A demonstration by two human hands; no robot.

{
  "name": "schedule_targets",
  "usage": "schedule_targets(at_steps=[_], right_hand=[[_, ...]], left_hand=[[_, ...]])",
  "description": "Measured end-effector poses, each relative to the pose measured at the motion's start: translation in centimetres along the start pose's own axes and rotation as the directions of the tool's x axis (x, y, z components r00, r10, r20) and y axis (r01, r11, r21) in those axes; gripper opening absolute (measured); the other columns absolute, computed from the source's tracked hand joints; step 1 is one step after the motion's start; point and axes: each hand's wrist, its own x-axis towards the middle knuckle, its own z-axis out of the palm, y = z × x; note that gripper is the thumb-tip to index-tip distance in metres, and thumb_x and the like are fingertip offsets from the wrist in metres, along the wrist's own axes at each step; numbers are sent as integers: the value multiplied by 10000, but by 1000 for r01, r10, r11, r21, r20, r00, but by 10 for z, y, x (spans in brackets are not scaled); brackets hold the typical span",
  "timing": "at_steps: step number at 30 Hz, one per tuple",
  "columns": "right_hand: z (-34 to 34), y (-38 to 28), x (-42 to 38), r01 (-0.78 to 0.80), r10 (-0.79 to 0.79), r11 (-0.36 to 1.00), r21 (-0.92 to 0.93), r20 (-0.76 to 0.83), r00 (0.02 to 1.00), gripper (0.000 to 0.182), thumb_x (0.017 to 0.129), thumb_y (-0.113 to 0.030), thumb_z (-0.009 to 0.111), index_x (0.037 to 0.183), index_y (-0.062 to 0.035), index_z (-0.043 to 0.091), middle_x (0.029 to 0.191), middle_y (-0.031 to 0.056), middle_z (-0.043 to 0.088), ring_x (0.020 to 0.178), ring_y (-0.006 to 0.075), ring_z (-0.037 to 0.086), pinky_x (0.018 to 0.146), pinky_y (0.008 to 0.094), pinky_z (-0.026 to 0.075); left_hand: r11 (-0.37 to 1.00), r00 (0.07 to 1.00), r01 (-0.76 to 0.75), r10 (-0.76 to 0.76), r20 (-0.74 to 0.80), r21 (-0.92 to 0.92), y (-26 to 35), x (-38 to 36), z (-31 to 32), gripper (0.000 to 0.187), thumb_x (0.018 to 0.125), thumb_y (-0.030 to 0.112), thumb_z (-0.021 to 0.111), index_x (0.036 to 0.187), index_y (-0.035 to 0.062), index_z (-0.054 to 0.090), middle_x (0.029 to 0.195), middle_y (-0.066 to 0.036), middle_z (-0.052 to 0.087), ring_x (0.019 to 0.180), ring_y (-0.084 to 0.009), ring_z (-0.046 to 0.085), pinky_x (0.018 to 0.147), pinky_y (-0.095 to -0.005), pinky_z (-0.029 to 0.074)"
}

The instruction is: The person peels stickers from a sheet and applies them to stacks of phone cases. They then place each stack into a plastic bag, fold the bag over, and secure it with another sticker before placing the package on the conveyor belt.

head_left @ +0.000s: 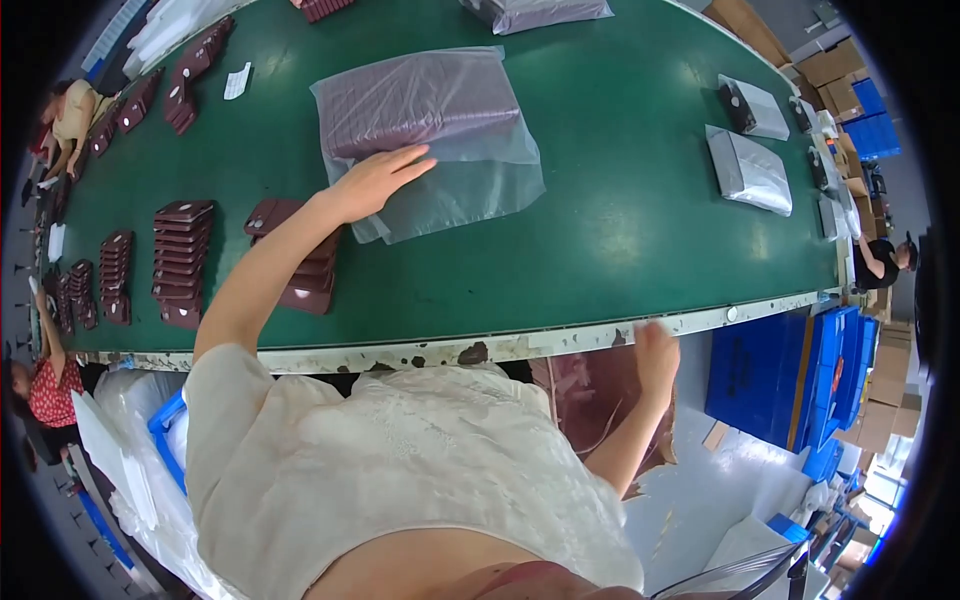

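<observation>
My left hand (385,182) lies with fingers stretched out on a clear plastic bag (455,190). Inside the bag is a row of dark maroon, flat pieces packed side by side (420,105). The bag's loose end spreads flat toward me. Under my left forearm sits a stack of maroon flat pieces (308,285), partly hidden by the arm. My right hand (657,358) is beside the table's near edge, away from the bag; its fingers are smeared by motion.
The green table (600,230) also holds rows of maroon pieces (182,262) at left and silvery wrapped packs (750,170) at right. Blue crates (760,375) stand below the right edge. A maroon sheet (595,395) hangs under the near edge. Other people work at both ends.
</observation>
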Motion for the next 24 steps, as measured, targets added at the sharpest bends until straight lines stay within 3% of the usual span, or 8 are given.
schedule_targets(at_steps=[3,6,8,13,17,19,21,24], right_hand=[[0,-89,83,496,-481,867,-35,-317,817,145,910,-29,625,1053,-44,640,966,163,646,849,346,648,721,417,520],[11,-157,157,802,-837,545,-244,-221,501,453,793,14,653,1224,-122,610,1218,96,638,1235,299,548,1010,440,470],[23,-190,187,898,-958,286,-333,-69,279,422,735,18,677,1139,-98,645,1272,64,631,1319,291,497,1084,437,425],[56,-221,238,990,-994,9,-142,107,24,266,774,4,675,1027,-77,667,1199,60,663,1288,313,529,1088,440,418],[53,-213,253,906,-928,361,221,177,327,69,869,-42,657,929,-74,664,1110,59,702,1206,254,598,1065,402,436],[62,-205,265,608,-808,507,611,91,582,36,937,-104,633,914,-81,648,991,34,699,1044,184,629,967,352,468],[74,-205,275,397,-712,502,769,107,694,84,972,-135,621,907,-85,640,931,22,697,963,150,644,919,326,484],[86,-224,296,295,-595,97,950,-182,782,155,1004,-182,610,886,-81,619,831,-20,629,780,74,559,750,245,455]], left_hand=[[998,998,64,-64,-6,-1,-3,-37,-32,644,801,-102,540,1404,117,488,1498,-101,432,1415,-274,382,1177,-389,315],[993,999,38,-38,-2,110,-3,-63,-51,544,796,-80,558,1306,109,551,1444,-98,485,1378,-293,430,1148,-409,351],[970,1000,-16,18,-4,244,-4,-74,-57,448,786,-56,585,1207,96,597,1403,-95,522,1355,-302,455,1127,-429,374],[984,1000,-3,8,-30,178,-20,-66,-35,290,781,-19,635,1053,77,611,1311,-87,587,1313,-318,493,1077,-477,406],[982,983,78,-105,-151,-174,-20,-68,-45,132,833,23,665,901,63,560,1092,-71,657,1221,-288,582,978,-421,453],[785,928,190,-340,-153,-590,-24,-73,-44,172,892,88,669,834,69,509,959,-52,648,1110,-231,628,907,-353,457],[610,885,219,-453,-108,-762,-30,-76,-40,229,922,121,671,800,72,484,892,-42,643,1055,-203,651,871,-319,459],[217,694,-39,-696,-183,-975,-54,-72,-26,344,970,206,658,740,92,430,767,-6,563,873,-118,616,791,-258,431]])
